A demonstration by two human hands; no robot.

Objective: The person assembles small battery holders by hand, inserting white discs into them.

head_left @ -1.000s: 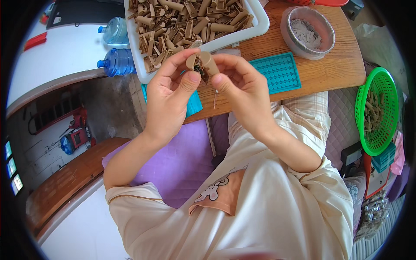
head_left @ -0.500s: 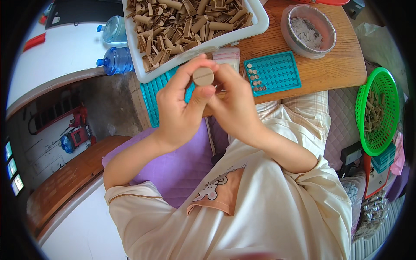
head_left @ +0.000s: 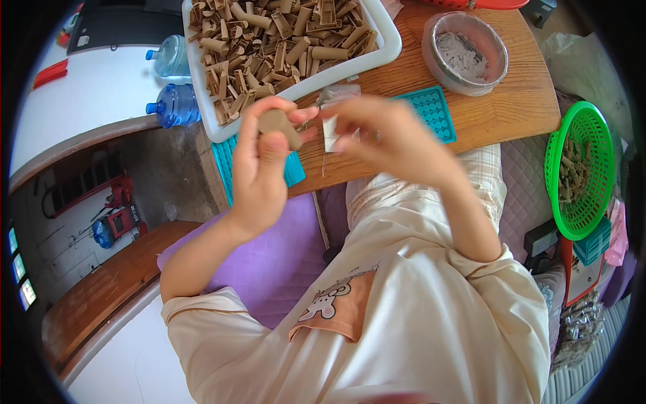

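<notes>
My left hand (head_left: 259, 178) is closed round a short brown cylinder (head_left: 277, 126), its round flat end towards me, with the thumb against it. To the right, my right hand (head_left: 404, 138) hangs over the table, apart from the cylinder. Motion smears its fingers, so what they hold, if anything, cannot be made out. Near its fingertips a small white square piece (head_left: 330, 136) shows. Under the right hand lies a teal tray with round hollows (head_left: 434, 111), partly hidden. Another teal tray (head_left: 294, 170) lies beneath my left hand.
A white bin (head_left: 385, 52) heaped with brown tube pieces (head_left: 282, 47) stands at the far side of the wooden table (head_left: 518, 101). Right of it sits a lined bowl (head_left: 431, 57) of pale scraps. A green basket (head_left: 592, 215) with brown pieces stands at the right.
My hands have parted. The right hand has moved right, over the tray; the left hand has shifted slightly left with the brown cylinder, which is now tilted.
</notes>
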